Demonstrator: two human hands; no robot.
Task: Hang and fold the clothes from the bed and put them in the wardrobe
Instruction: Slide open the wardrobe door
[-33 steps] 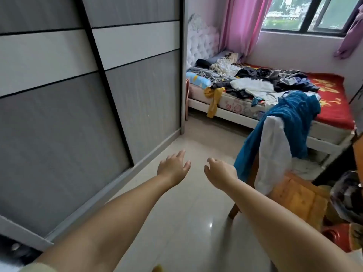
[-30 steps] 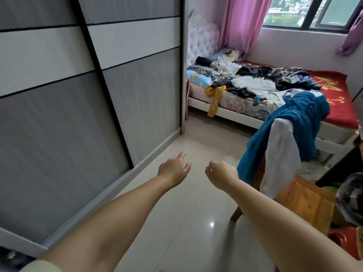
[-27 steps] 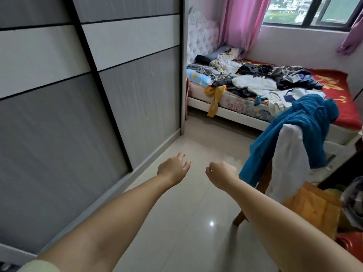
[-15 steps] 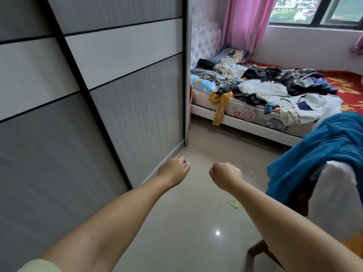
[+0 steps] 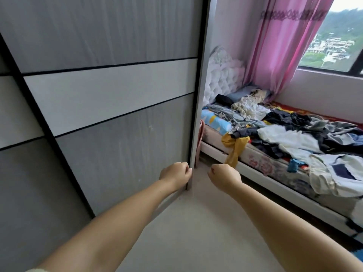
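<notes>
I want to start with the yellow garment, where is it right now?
In the head view, the yellow garment hangs over the bed's near edge, right of the wardrobe, beyond both hands.

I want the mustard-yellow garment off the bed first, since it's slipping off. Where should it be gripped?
Grip the mustard-yellow garment at its bunched top on the mattress edge, reaching down from the floor side. The lower part hangs as a narrow limp strip over the side, so pulling there would likely stretch it and drag the dark clothes lying on its top.
</notes>
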